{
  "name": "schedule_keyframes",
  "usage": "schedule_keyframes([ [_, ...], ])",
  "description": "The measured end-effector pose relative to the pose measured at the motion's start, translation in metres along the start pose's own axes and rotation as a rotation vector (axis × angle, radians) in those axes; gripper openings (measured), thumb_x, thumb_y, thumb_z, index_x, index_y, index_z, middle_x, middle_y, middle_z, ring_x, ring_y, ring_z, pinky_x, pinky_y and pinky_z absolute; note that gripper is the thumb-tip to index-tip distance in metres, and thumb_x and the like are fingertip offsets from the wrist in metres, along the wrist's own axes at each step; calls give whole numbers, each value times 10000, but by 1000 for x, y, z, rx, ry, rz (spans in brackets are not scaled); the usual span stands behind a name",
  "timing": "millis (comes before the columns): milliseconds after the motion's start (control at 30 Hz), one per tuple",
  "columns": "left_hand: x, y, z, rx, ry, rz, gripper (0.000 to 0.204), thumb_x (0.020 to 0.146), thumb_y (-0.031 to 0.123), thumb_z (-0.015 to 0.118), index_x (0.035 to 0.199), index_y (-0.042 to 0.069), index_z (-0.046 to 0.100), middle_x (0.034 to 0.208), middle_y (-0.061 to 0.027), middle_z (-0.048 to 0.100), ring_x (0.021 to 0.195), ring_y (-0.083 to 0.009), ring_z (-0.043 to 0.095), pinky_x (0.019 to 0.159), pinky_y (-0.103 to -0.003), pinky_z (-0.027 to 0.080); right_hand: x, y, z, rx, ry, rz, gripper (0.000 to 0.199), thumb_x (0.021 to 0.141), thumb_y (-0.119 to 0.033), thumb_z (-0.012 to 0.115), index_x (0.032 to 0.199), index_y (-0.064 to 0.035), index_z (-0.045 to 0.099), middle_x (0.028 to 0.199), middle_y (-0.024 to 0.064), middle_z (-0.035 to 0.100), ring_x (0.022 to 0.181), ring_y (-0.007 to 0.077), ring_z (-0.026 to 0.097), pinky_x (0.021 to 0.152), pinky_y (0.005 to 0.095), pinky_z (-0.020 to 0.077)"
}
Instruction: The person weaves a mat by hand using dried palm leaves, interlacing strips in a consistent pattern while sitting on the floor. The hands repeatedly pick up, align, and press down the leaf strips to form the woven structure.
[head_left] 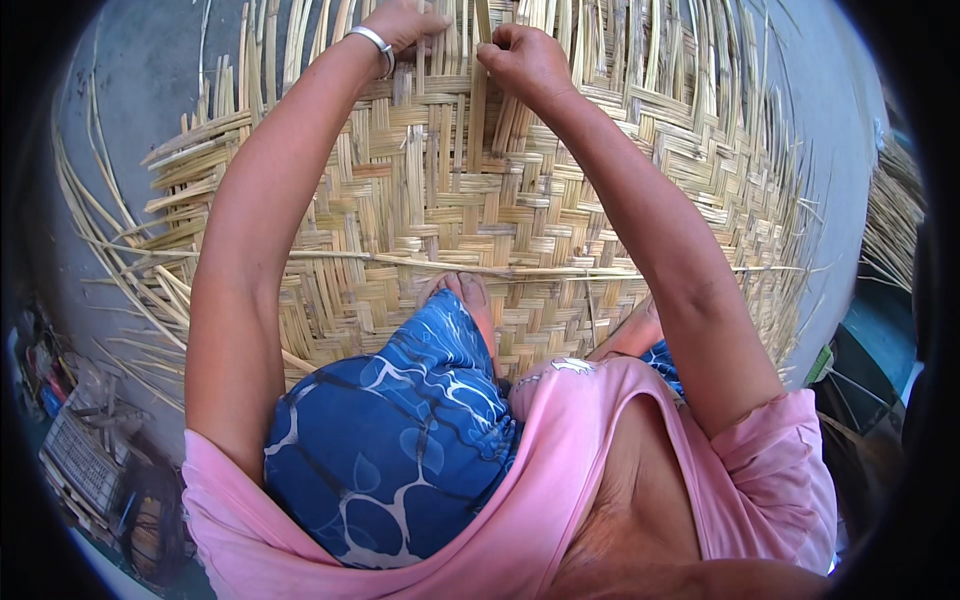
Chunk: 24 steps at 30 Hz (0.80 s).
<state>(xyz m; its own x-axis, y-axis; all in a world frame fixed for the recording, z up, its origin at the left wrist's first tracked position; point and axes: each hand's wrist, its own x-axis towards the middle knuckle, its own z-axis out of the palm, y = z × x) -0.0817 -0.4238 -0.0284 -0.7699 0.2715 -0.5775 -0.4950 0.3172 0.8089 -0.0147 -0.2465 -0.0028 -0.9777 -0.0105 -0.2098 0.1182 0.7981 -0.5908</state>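
- Grey floor (125, 165) shows on both sides of the work.
- Over it lies the woven mat (560, 215) of pale flat strips, under the person's 2 bare feet, its far and left edges fraying into loose ends.
- The person wears a pink top (470, 550) and blue patterned cloth (400, 400).
- Over to the right sits a stalk bundle (890, 215).
- A long thin cane (560, 272) crosses the mat by the left toes.
- Right hand (525, 65): thumb and fingers pinched tight on 1 lengthwise strip (478, 110).
- Left hand (405, 22): among the far strips; I can't tell its grip.
- Its wrist carries a silvery bangle (378, 45).
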Motion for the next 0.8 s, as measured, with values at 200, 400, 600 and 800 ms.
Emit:
schedule_keyframes([
  [200, 4, -5, -5, -61, -120, 43, 164, 827, 160, 566, 686, 77, 578, 507, -20, 511, 377, -116, 434, 356, -274, 342, 7, -2, 5, -29, -54, 51, 295, 734, -306, 589, 880, -62, 667, 760, 107, 656, 691, 205, 636, 685, 325, 499],
  [400, 2, -12, -12, -143, -122, 31, 152, 794, 222, 676, 798, 134, 553, 692, 47, 561, 602, -62, 530, 572, -217, 471, 9, -10, 1, -29, -131, 101, 298, 729, -307, 601, 897, -73, 674, 774, 105, 660, 710, 207, 642, 696, 325, 504],
  [600, -20, 4, -10, -220, -203, 75, 170, 779, 229, 698, 823, 129, 568, 697, 53, 561, 598, -57, 530, 577, -206, 467, 6, -11, 0, -65, -97, 70, 283, 727, -299, 581, 894, -90, 674, 792, 101, 659, 747, 236, 636, 718, 344, 498],
  [800, -23, -3, -10, -256, -197, 128, 176, 792, 229, 682, 902, 108, 618, 775, 44, 600, 670, -52, 529, 652, -202, 455, 9, -15, -4, -227, -247, -42, 234, 718, -267, 560, 879, -144, 676, 866, 80, 659, 839, 259, 623, 754, 366, 490],
])
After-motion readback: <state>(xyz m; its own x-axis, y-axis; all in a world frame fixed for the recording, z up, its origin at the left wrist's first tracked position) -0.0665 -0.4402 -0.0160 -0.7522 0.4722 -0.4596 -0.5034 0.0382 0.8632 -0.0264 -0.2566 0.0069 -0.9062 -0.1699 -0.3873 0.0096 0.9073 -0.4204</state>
